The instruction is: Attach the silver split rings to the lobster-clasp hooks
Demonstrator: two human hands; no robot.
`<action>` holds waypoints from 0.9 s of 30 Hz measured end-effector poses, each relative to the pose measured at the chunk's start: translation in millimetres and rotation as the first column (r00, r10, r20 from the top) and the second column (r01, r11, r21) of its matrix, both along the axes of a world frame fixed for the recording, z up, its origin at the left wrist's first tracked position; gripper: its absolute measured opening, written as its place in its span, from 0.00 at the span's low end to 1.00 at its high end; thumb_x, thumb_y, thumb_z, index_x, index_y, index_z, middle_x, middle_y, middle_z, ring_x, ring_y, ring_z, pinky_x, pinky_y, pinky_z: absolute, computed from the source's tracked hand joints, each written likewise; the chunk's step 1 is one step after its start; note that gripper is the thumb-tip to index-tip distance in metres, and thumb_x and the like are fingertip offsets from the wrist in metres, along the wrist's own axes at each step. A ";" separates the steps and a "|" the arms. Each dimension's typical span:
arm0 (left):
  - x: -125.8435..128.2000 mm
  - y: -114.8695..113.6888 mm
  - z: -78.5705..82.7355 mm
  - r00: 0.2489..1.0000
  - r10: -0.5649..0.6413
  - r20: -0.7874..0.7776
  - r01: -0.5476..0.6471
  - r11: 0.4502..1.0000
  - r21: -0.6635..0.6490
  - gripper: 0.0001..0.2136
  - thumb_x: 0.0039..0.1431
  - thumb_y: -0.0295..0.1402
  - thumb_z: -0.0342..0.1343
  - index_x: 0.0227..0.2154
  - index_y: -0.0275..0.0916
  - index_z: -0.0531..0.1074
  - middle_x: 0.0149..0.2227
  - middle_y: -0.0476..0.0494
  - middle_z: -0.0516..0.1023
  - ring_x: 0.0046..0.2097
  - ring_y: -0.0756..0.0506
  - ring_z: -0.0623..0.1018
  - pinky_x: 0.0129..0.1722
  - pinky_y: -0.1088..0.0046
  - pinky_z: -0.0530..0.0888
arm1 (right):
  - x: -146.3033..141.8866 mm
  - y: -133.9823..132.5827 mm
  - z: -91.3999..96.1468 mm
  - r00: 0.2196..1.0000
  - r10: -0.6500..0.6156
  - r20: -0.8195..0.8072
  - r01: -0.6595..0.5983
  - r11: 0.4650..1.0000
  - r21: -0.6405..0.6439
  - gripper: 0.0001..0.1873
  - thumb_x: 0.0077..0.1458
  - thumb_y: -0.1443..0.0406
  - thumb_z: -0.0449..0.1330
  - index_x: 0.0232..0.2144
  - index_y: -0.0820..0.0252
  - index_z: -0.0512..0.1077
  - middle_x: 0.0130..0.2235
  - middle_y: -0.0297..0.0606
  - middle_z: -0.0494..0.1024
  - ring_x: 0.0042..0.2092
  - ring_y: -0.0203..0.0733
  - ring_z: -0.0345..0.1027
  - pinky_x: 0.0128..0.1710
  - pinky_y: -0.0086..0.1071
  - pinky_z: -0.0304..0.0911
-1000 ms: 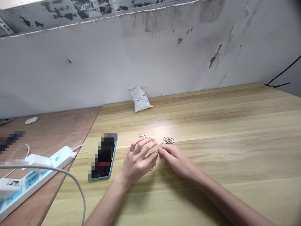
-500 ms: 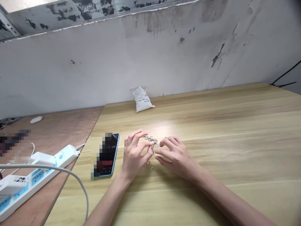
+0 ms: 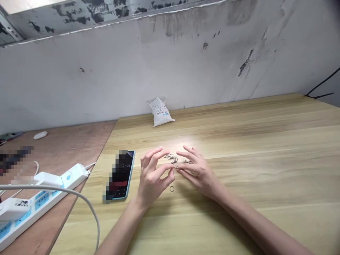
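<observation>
My left hand (image 3: 154,173) pinches one end of a small silver metal clasp (image 3: 177,168) between thumb and forefinger, its other fingers raised. The thumb and forefinger of my right hand (image 3: 198,173) close on the clasp's other end, with the remaining fingers spread above. Fingertips partly cover the clasp, so its exact shape is hard to make out. Just behind it lies a small pile of metal clasps (image 3: 171,158) on the table. More metal pieces (image 3: 188,162) show between the fingers of my right hand. A loose metal ring (image 3: 172,189) lies flat in front of the hands.
A phone (image 3: 123,175) lies left of my left hand. At the back by the wall sits a white plastic packet (image 3: 161,112). To the left, a power strip (image 3: 71,177) with plugs and a looping white cable (image 3: 87,202) occupies the brown table.
My right hand has moved left and its thumb and forefinger have met the clasp in my left hand. The clasp has turned from upright to roughly level.
</observation>
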State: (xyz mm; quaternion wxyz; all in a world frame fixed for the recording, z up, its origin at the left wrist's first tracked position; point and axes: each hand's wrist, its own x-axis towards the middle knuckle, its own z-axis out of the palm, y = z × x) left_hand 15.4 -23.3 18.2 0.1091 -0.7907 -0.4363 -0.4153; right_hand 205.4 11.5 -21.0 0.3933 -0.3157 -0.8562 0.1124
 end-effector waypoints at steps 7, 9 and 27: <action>-5.6 5.0 -5.7 0.999 0.005 -0.037 -0.012 0.980 -0.201 0.06 0.55 0.25 0.59 0.28 0.43 0.76 0.52 0.44 0.75 0.61 0.36 0.66 0.59 0.47 0.62 | 11.2 6.7 8.1 0.972 -0.147 0.185 0.095 0.960 0.264 0.10 0.62 0.68 0.58 0.43 0.52 0.77 0.55 0.44 0.74 0.66 0.59 0.51 0.62 0.65 0.46; -8.1 6.1 -7.5 0.999 -0.005 -0.053 -0.011 0.956 -0.295 0.06 0.55 0.25 0.58 0.28 0.43 0.76 0.54 0.44 0.73 0.63 0.35 0.64 0.61 0.45 0.60 | 13.3 6.4 12.1 0.969 -0.147 0.196 0.078 0.944 0.320 0.12 0.62 0.69 0.57 0.44 0.51 0.76 0.55 0.44 0.74 0.67 0.59 0.50 0.62 0.66 0.44; -49.6 10.3 10.7 0.918 -0.292 -0.269 0.101 0.826 -0.554 0.07 0.50 0.23 0.58 0.23 0.41 0.72 0.58 0.46 0.71 0.64 0.37 0.62 0.58 0.51 0.69 | 38.2 31.0 1.8 0.928 -0.290 0.234 0.265 0.955 0.133 0.10 0.62 0.68 0.56 0.38 0.53 0.78 0.44 0.43 0.76 0.51 0.50 0.65 0.56 0.51 0.57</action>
